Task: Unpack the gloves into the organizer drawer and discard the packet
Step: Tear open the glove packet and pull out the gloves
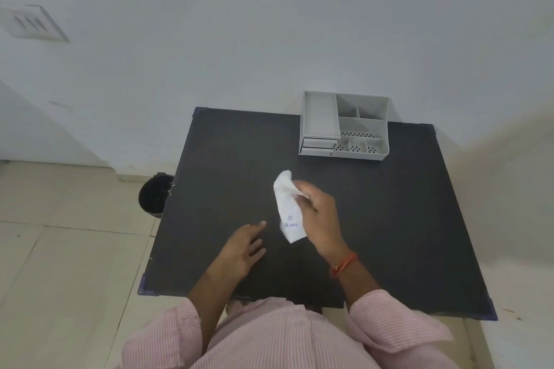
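Observation:
A white paper glove packet [287, 207] with small blue print is held a little above the middle of the black table [389, 219]. My right hand [322, 214] grips its right edge near the top. My left hand [244, 246] rests flat on the table to the lower left of the packet, fingers spread and holding nothing. The grey organizer [344, 126] stands at the table's far edge, with two small drawers [318, 145] at its front left, both pushed in. No gloves are visible outside the packet.
A black waste bin [156, 195] stands on the tiled floor just beyond the table's left edge. The white wall is right behind the organizer. My pink striped sleeves and body are at the table's near edge.

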